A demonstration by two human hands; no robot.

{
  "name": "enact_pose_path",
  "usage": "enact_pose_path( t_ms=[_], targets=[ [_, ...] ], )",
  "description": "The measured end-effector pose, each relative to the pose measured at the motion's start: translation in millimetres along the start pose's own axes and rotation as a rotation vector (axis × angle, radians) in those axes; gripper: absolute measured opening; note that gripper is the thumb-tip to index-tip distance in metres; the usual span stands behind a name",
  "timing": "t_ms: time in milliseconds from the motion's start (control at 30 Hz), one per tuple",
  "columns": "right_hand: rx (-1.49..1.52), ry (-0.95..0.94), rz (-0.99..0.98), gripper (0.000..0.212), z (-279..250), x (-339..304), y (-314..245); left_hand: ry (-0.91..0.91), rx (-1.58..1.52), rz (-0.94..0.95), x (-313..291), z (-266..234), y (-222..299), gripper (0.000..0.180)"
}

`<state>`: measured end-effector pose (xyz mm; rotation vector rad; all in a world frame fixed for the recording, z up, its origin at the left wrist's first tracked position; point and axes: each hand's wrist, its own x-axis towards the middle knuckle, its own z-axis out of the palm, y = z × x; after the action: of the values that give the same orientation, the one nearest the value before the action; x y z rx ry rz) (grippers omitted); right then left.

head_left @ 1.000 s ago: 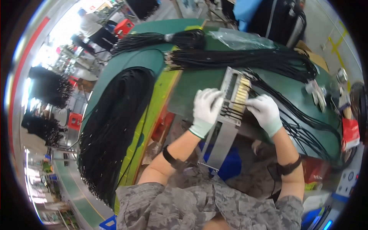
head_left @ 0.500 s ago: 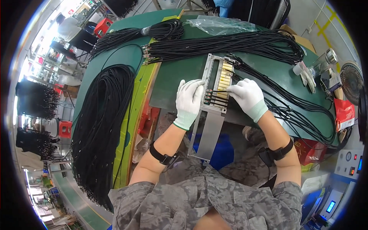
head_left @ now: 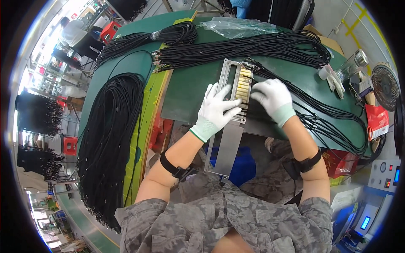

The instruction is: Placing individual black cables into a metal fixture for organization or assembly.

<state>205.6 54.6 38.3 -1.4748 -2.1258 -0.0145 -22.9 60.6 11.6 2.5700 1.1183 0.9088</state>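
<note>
My left hand (head_left: 216,110), in a white glove with a green cuff, lies over the lower part of a metal fixture (head_left: 226,80). Its fingers are spread, with the fingertips against a row of cream-coloured slots (head_left: 243,86). The black cable ends in the lower slots are mostly covered by this hand. To the right of the fixture, my right hand (head_left: 273,98), gloved alike, has its fingers curled toward the slots; what they hold, if anything, is hidden. A bundle of black cables (head_left: 295,93) runs from behind the fixture's top, past the right hand.
More black cable bundles lie at the back (head_left: 236,49) and left (head_left: 112,139) of the green table (head_left: 185,90). A yellow-green strip (head_left: 147,114) edges the table's left part. At the right are a clear plastic bag (head_left: 240,28) farther back, a glass jar (head_left: 354,63) and a small fan (head_left: 384,86).
My left hand has moved right over the slots and spread its fingers. My right hand has drawn slightly away from the slots and curled; the cable between its fingers no longer shows.
</note>
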Motion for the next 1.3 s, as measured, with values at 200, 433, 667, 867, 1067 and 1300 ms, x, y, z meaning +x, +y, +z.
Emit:
enact_pose_path(
  t_ms=[200,433,667,867,1067,1300],
  targets=[
    [-0.166,-0.121,0.109,0.015,1.7,-2.0,22.7,0.015,-0.037,0.065,-8.2,13.6,-11.1,0.029],
    [0.017,-0.014,0.019,0.011,-9.9,-8.8,13.9,0.028,-0.162,0.003,-11.0,7.8,12.0,0.022],
    [0.157,-0.079,-0.102,0.011,-9.6,-7.1,-22.2,0.237,-0.293,-0.164,-5.4,10.8,5.8,0.016],
    [0.294,-0.134,-0.09,0.012,-9.9,-7.3,-39.8,0.172,-0.347,-0.044,-6.6,3.2,7.3,0.012],
    [0.411,-0.197,0.081,0.012,-15.1,-16.9,6.6,0.325,-0.418,-0.254,-10.9,10.3,8.3,0.009],
    [0.238,-0.105,-0.079,0.009,-14.0,-7.6,1.6,0.38,-0.291,-0.23,-2.7,8.0,7.5,0.013]
  ],
)
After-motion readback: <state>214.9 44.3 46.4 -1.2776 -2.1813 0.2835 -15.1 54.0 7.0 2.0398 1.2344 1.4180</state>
